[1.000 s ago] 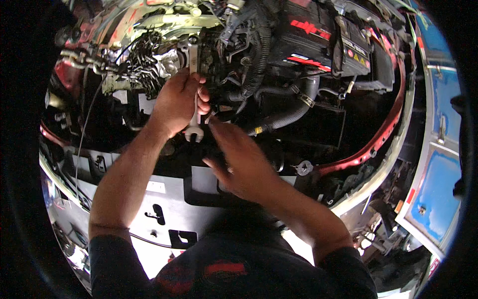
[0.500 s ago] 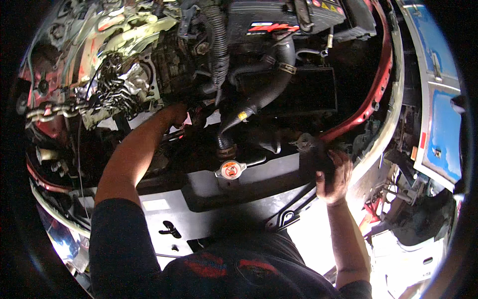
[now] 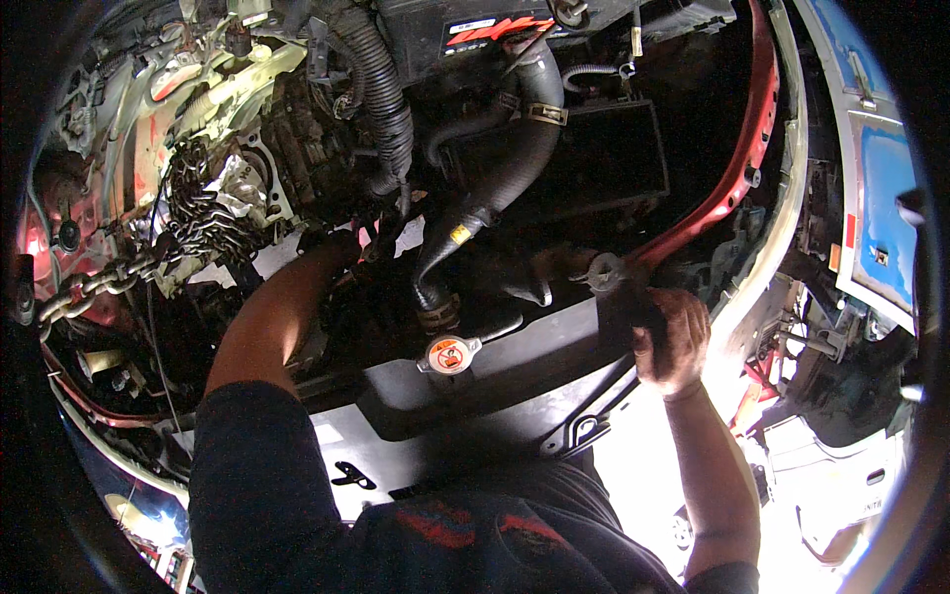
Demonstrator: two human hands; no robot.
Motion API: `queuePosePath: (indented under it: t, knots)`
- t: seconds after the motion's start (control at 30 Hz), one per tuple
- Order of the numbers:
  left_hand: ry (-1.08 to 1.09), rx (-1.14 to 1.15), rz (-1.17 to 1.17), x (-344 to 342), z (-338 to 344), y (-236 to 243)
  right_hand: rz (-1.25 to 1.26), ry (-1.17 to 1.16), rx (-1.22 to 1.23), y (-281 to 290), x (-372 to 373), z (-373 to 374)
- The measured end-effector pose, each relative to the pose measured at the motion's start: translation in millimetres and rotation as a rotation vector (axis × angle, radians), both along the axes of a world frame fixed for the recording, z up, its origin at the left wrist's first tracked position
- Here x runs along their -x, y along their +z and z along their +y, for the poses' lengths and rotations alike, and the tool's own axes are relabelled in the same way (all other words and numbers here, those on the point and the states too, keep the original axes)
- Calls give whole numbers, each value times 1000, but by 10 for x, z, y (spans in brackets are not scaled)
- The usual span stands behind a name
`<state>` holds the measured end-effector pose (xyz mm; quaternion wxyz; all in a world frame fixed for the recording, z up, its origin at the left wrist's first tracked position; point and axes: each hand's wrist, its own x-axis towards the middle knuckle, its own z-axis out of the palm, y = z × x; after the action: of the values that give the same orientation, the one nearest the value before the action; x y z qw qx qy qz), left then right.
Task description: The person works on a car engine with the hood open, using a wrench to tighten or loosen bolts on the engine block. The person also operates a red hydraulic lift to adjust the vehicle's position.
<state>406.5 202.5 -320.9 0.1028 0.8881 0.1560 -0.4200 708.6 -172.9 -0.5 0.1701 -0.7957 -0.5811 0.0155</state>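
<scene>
My left arm reaches down into an engine bay, and my left hand (image 3: 332, 249) is deep between the engine block and the radiator area. Its fingers are lost in shadow, so what they touch is hidden. Just right of it a thick black radiator hose (image 3: 500, 188) curves down to a neck beside the round metal radiator cap (image 3: 450, 354). Over at the front right, my right hand (image 3: 677, 342) is closed over the dark end of the front crossmember (image 3: 623, 322), thumb on the left side and fingers bent over the top.
A heavy chain (image 3: 198, 213) lies piled on the engine at left. A ribbed hose (image 3: 381, 94) runs down near a black battery (image 3: 426, 20) at the back. The red body edge (image 3: 737, 183) curves along the right, with a blue and white panel (image 3: 886, 203) beyond.
The view has shifted, so the engine parts sit further left. My left hand has sunk into darker shadow. My right hand keeps its place on the crossmember end.
</scene>
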Motion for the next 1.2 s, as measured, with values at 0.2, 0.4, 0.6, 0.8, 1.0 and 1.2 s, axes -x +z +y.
queuePosePath:
  t: [0.2,0.4,0.6,0.8,1.0,1.2]
  knots:
    - [-8,-2,-13,-92,-12,-76,-11,0,-28,-62,-30,12]
    - [-13,-36,-22,-44,-78,-31,-15,-19,-22,-66,-18,-33]
    - [-9,-63,-37,-3,-76,40,-37,-22,-7,-17,54,10]
    - [0,-81,-44,27,-25,7,-48,-33,37,11,137,58]
    - [5,-104,-46,-25,-47,-56,-35,-46,47,-62,24,38]
    - [65,-15,-118,-69,152,15,-27,-34,13,-92,-67,40]
